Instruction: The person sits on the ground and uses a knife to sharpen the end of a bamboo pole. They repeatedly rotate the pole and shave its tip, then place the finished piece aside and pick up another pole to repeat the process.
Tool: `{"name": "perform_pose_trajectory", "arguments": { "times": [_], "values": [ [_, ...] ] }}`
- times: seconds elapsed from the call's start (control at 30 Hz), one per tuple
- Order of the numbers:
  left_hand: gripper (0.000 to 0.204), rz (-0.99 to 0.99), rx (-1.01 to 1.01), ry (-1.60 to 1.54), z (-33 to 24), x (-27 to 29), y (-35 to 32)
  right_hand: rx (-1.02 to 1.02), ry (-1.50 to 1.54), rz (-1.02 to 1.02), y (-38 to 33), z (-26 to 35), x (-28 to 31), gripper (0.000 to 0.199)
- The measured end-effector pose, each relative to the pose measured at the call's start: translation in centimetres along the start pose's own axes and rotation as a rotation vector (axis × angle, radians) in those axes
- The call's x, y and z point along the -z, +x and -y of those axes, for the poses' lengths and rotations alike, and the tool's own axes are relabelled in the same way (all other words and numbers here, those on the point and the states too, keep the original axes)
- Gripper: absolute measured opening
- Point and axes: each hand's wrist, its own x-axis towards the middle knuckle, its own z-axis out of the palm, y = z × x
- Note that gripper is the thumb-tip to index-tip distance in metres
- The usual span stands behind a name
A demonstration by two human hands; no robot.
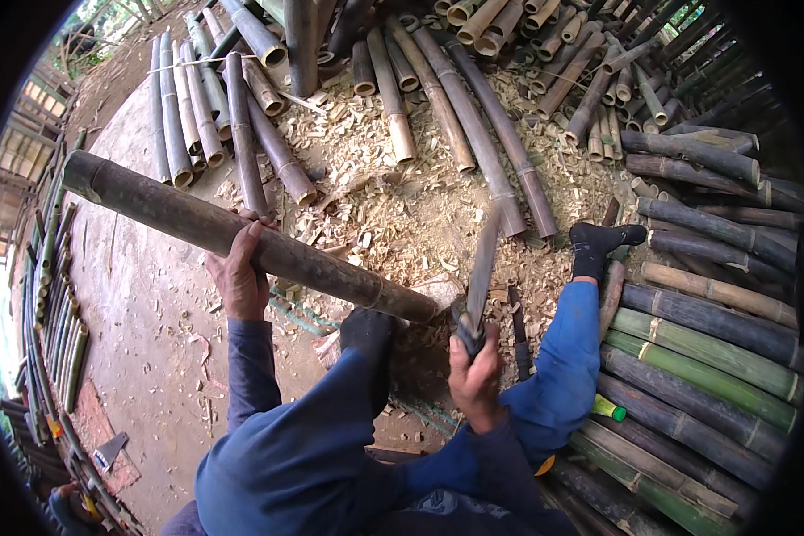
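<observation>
My left hand (241,268) is wrapped around a thick dark bamboo pole (322,263), about midway along it. The pole slants from the upper left down to the middle, its near end by a pale wood block (444,288) beside my dark-socked foot (366,335). In my right hand (478,380) is a machete (482,272), gripped by its dark handle. Its blade points up and away, just right of the pole's end and apart from it; the blade looks slightly blurred. A second dark, narrow tool (520,335), perhaps a knife, lies between my legs.
Wood chips (348,205) cover the ground ahead. Cut bamboo lengths (447,98) lie beyond them, with dark and green poles (706,348) stacked at right. A green-capped bottle (609,408) rests near my right knee. At lower left are a handsaw (109,451) and thin bamboo pieces (67,348).
</observation>
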Motion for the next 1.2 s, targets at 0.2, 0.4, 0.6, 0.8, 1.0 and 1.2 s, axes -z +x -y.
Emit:
{"name": "perform_pose_trajectory", "arguments": {
  "times": [0.2, 0.4, 0.6, 0.8, 1.0, 1.2],
  "values": [
    [0.046, -0.140, 0.052, -0.055, -0.3, -0.2, -1.0, -0.195, -0.294, 0.244, 1.4, -1.5, -2.4, 0.043],
    [0.036, -0.367, -0.030, 0.083, 0.6, -0.9, -0.6, 0.059, 0.006, -0.077, -0.5, 0.1, 0.8, 0.032],
    [0.036, -0.235, -0.028, 0.084, -0.1, -1.6, -1.4, -0.172, -0.331, 0.204, 1.7, -0.2, -1.8, 0.040],
    [0.047, -0.047, -0.043, -0.044, -0.3, -1.1, -0.9, 0.060, 0.033, 0.013, 0.3, -0.7, 0.4, 0.034],
    [0.051, 0.035, -0.021, -0.071, -0.5, -0.5, -1.1, -0.250, -0.385, 0.251, 0.9, -0.8, -2.1, 0.039],
    [0.053, -0.261, 0.031, -0.069, -0.5, 0.0, -0.8, -0.083, -0.115, 0.139, 0.6, -0.1, 0.6, 0.037]
  ]
}}
